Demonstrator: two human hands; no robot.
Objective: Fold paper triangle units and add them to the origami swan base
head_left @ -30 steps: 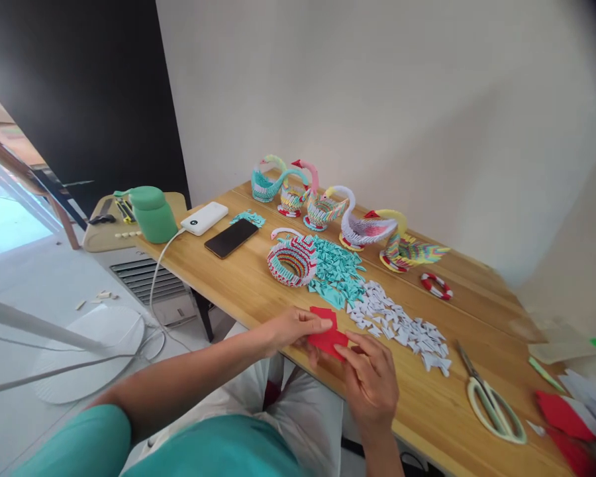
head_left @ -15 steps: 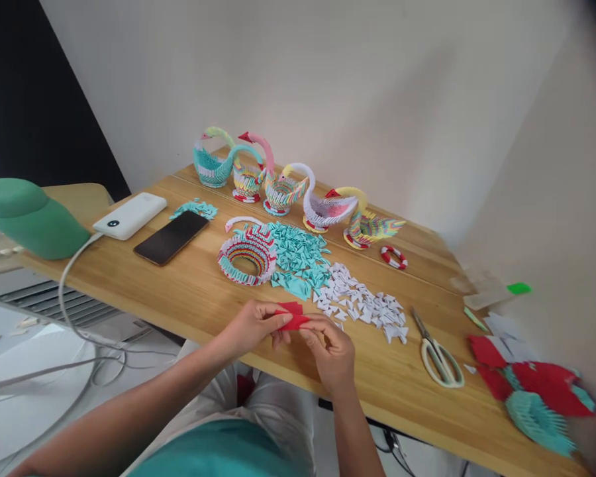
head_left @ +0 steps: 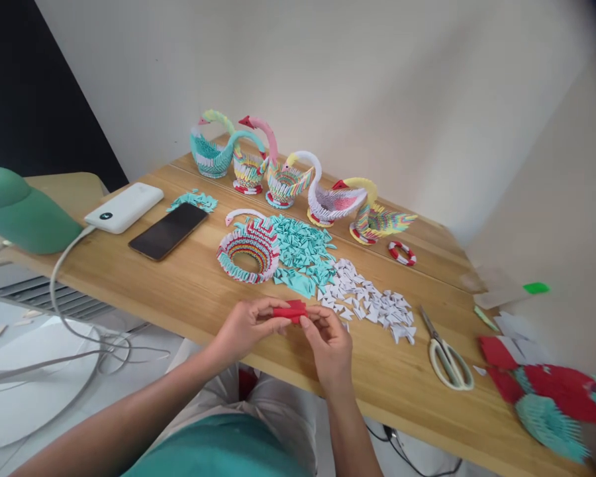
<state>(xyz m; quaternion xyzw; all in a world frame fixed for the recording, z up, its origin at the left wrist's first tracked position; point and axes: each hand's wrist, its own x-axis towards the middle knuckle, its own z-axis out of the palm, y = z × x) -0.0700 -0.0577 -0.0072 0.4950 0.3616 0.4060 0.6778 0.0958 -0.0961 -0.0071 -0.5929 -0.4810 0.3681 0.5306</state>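
Both hands pinch a small piece of red paper point(head_left: 292, 314) above the table's front edge. My left hand point(head_left: 246, 328) grips its left end between thumb and fingers, and my right hand point(head_left: 330, 341) grips the right end. The paper looks narrow and folded over; its exact folds are too small to tell. Just beyond the hands stands a round basket point(head_left: 248, 255) of folded paper pieces in red, white and teal. Beside it lie a heap of teal folded pieces point(head_left: 302, 245) and a heap of white folded pieces point(head_left: 372, 298).
Several folded-paper swans point(head_left: 335, 202) line the back. A red-and-white ring point(head_left: 402, 254) lies near them. On the right are scissors point(head_left: 444, 354) and red paper scraps point(head_left: 561, 391). A phone point(head_left: 169, 232), a white power bank point(head_left: 124, 207) with a cable and a green object point(head_left: 24, 212) occupy the left.
The red paper, broader before, now looks like a narrower strip between the fingers. Both hands stay in nearly the same place. The view has shifted slightly.
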